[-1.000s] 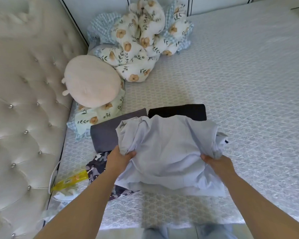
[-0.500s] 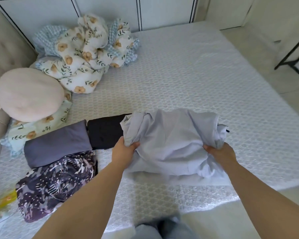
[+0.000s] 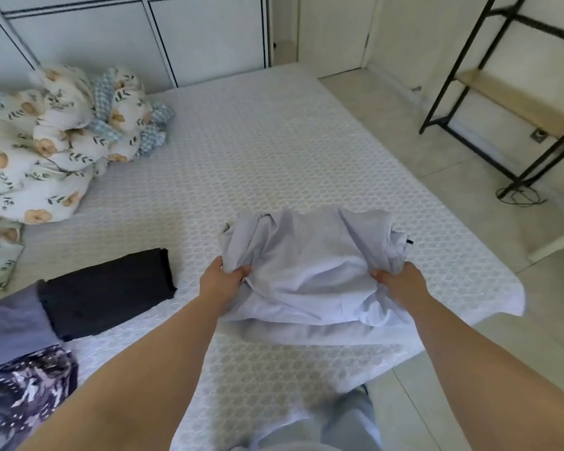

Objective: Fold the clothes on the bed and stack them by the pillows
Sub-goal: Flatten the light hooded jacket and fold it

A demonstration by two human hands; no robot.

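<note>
Both hands grip the pale shirt (image 3: 310, 271) at its 2 sides: the left hand (image 3: 220, 281) has its fingers curled into a bunch of fabric at the left edge, the right hand (image 3: 401, 283) pinches the bunched right edge. The shirt sits on the bed (image 3: 258, 164), close to its near edge, partly doubled over with a flat layer showing underneath (a fold in progress, I would judge). Gripping both sides at once keeps the layers from sliding apart.

Left of the shirt, apart from it, lie 3 folded pieces: a black one (image 3: 108, 291), a grey one (image 3: 10, 327) touching the black, and a patterned one (image 3: 23, 395) nearer than the grey. Far left of the shirt, a floral duvet (image 3: 52, 141) is heaped. The shirt probably belongs beside those 3.
</note>
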